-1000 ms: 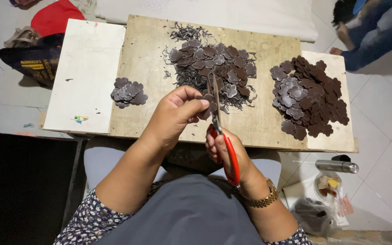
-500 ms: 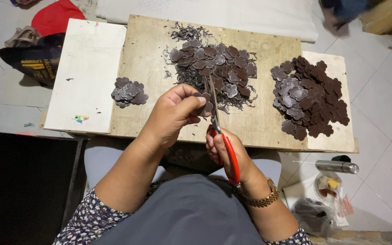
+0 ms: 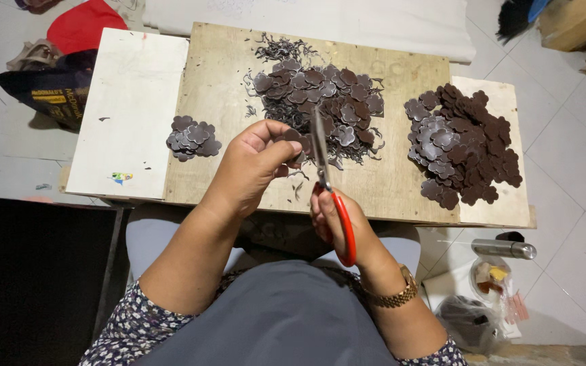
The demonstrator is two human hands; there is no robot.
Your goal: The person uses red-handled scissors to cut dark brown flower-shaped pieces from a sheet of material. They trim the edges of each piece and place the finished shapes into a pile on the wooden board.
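My left hand pinches a dark brown flower-shaped piece over the wooden board. My right hand grips red-handled scissors, blades pointing away and meeting that piece. Beyond the hands lies a middle heap of brown pieces with thin dark trimmings around it. A small pile sits to the left. A large pile rests at the right end.
A white panel forms the board's left part. On the tiled floor are a red cloth and a dark bag at left, a metal cylinder and plastic bags at right.
The hands and scissors have barely shifted, still working on the same piece. A person's legs at the top right have left the view.
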